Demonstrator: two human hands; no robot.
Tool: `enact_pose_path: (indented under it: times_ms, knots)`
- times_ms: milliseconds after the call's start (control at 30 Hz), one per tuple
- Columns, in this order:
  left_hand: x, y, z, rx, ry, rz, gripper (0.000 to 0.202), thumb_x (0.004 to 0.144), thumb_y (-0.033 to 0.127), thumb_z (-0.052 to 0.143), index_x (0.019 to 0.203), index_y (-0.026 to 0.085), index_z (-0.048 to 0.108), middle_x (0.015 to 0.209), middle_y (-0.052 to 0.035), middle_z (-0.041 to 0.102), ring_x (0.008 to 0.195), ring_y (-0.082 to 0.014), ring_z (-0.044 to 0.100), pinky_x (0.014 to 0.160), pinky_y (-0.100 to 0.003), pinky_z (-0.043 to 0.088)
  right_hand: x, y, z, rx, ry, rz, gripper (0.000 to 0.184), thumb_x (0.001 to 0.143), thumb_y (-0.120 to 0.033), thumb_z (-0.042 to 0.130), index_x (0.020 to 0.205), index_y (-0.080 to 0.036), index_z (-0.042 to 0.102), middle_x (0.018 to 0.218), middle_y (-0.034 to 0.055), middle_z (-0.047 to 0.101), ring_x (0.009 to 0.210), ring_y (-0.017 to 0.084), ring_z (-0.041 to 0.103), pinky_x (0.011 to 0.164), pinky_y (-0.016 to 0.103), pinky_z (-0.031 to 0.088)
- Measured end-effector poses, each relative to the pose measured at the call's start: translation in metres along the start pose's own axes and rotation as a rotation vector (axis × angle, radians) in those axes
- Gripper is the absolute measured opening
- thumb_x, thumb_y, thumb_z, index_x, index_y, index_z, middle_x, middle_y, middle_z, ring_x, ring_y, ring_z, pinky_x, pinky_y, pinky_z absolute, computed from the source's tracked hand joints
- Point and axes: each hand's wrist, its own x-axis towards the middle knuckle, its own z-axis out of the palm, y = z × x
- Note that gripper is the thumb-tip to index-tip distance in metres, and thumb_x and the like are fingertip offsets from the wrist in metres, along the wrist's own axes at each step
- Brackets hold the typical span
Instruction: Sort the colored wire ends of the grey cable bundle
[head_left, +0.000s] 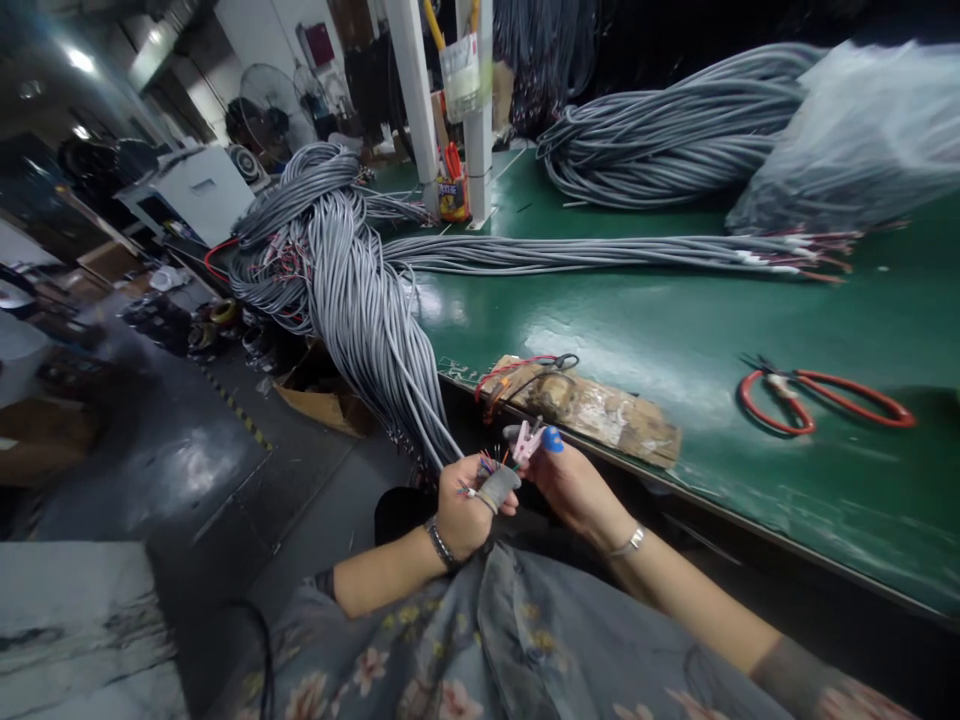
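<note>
My left hand (466, 510) is closed around the end of a grey cable, with thin coloured wires (490, 464) fanning out above the fingers. A grey wrap (499, 486) covers what looks like its thumb. Close by on the right, my right hand (574, 490) pinches a small pink clip-like tool (528, 441) whose tip is at the wires; whether it touches them I cannot tell. Blue tape (553, 439) is wound on one right fingertip. A thick bundle of grey cables (375, 300) hangs over the table edge beside my left hand.
On the green table (637, 325) lie a worn wooden board (622, 418) with red and black leads, red-handled scissors (784, 400) and a row of grey cables (570, 253). Behind are a coiled cable bundle (667, 130), a plastic bag (862, 140) and a white post (415, 90).
</note>
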Motion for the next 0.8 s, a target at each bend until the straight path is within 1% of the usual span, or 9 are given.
enact_pose_path:
  times_ms: [100, 267, 367, 467, 600, 667, 800]
  knots:
    - [0.001, 0.005, 0.004, 0.045, 0.019, 0.018, 0.044, 0.063, 0.057, 0.073, 0.066, 0.014, 0.065, 0.050, -0.0010, 0.060, 0.041, -0.0090, 0.053, 0.042, -0.020, 0.047, 0.002, 0.000, 0.003, 0.046, 0.012, -0.007, 0.051, 0.060, -0.067, 0.073, 0.081, -0.021, 0.072, 0.066, 0.0012, 0.062, 0.062, 0.016, 0.052, 0.060, 0.030, 0.046]
    - [0.004, 0.000, 0.002, 0.091, 0.035, 0.036, 0.042, 0.064, 0.055, 0.071, 0.063, 0.014, 0.063, 0.048, 0.0001, 0.058, 0.040, -0.0083, 0.052, 0.041, -0.019, 0.045, 0.003, 0.001, 0.005, 0.108, 0.042, -0.013, 0.045, 0.059, -0.061, 0.078, 0.081, -0.022, 0.073, 0.070, 0.0009, 0.066, 0.063, 0.015, 0.053, 0.065, 0.031, 0.048]
    - [0.005, -0.001, 0.001, 0.114, 0.016, 0.035, 0.041, 0.064, 0.055, 0.071, 0.061, 0.015, 0.060, 0.047, 0.0004, 0.057, 0.040, -0.0084, 0.051, 0.040, -0.019, 0.044, 0.002, 0.002, 0.006, 0.116, 0.037, 0.003, 0.046, 0.060, -0.063, 0.076, 0.082, -0.023, 0.072, 0.074, 0.0019, 0.068, 0.065, 0.017, 0.056, 0.066, 0.032, 0.048]
    - [0.003, -0.001, 0.001, 0.113, 0.012, 0.009, 0.042, 0.063, 0.055, 0.072, 0.061, 0.015, 0.060, 0.047, 0.0004, 0.057, 0.039, -0.0087, 0.051, 0.040, -0.020, 0.044, 0.000, 0.001, 0.006, 0.121, 0.041, 0.028, 0.047, 0.062, -0.067, 0.072, 0.081, -0.024, 0.070, 0.075, 0.0022, 0.068, 0.068, 0.018, 0.058, 0.064, 0.032, 0.049]
    - [-0.003, 0.001, -0.002, 0.115, 0.009, -0.004, 0.041, 0.063, 0.054, 0.072, 0.063, 0.015, 0.061, 0.048, -0.0001, 0.058, 0.040, -0.0090, 0.052, 0.041, -0.020, 0.045, -0.003, -0.005, 0.005, 0.127, 0.015, 0.089, 0.049, 0.061, -0.070, 0.069, 0.078, -0.024, 0.070, 0.073, 0.0020, 0.067, 0.064, 0.016, 0.057, 0.061, 0.029, 0.048]
    - [-0.006, 0.003, -0.004, 0.113, -0.005, -0.011, 0.041, 0.064, 0.054, 0.071, 0.063, 0.014, 0.062, 0.048, -0.0002, 0.058, 0.039, -0.0087, 0.051, 0.040, -0.020, 0.044, -0.003, -0.008, 0.006, 0.139, 0.007, 0.104, 0.046, 0.060, -0.067, 0.072, 0.076, -0.024, 0.070, 0.072, 0.0010, 0.066, 0.063, 0.015, 0.056, 0.059, 0.027, 0.048]
    - [-0.007, 0.008, -0.003, 0.100, -0.072, -0.078, 0.043, 0.063, 0.055, 0.072, 0.060, 0.014, 0.060, 0.046, -0.0004, 0.056, 0.037, -0.0082, 0.049, 0.038, -0.020, 0.041, -0.003, -0.009, 0.008, 0.111, 0.026, 0.046, 0.034, 0.061, -0.054, 0.079, 0.073, -0.023, 0.070, 0.066, -0.0019, 0.062, 0.060, 0.012, 0.052, 0.058, 0.024, 0.046]
